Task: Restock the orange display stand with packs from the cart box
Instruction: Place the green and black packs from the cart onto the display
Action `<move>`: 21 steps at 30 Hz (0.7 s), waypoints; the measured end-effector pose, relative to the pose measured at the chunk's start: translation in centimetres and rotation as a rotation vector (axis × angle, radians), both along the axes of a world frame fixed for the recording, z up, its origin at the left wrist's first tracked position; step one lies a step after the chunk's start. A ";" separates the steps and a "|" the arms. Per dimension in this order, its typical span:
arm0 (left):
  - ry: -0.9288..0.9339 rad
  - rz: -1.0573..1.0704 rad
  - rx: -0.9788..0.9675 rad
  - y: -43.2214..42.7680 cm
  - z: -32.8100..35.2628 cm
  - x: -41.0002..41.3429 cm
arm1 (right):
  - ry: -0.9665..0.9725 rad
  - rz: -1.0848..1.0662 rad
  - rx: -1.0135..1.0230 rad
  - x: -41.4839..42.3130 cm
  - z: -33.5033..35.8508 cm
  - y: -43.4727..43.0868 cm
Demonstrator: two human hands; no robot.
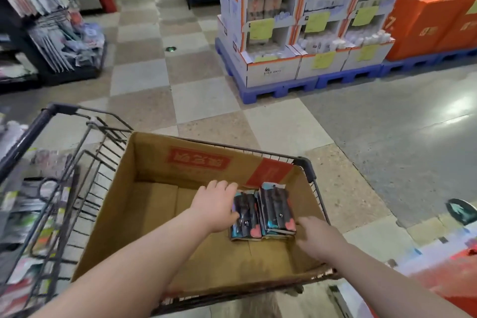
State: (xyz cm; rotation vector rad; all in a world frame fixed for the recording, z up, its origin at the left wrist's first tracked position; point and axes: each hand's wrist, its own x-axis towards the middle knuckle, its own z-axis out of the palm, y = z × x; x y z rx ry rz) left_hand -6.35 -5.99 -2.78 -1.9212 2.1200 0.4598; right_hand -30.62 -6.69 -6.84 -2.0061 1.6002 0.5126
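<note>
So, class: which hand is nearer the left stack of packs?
Left. The left hand holds the left stack; the right hand is beyond the right stack, at its near right corner.

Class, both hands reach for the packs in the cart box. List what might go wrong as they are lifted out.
1. The packs lie in two separate stacks; lifted together, some may slip from the grip.
2. The left hand lies on one stack, the right hand is only at the other's corner; an uneven lift could spill them.
</note>
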 end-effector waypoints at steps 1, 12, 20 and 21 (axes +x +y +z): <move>-0.007 0.016 0.036 -0.6 -0.9 0.2 | -0.011 -0.001 0.026 0.1 -0.7 -1.1; -0.030 0.143 0.425 -6.4 -11.2 -0.4 | -0.072 -0.093 0.318 0.2 -11.5 -10.9; 0.115 0.395 0.640 -8.5 -19.1 -0.3 | -0.149 -0.318 0.436 1.3 -18.5 -13.6; 0.142 0.437 0.653 -8.6 -20.0 -0.4 | -0.165 -0.379 0.446 1.3 -19.3 -13.7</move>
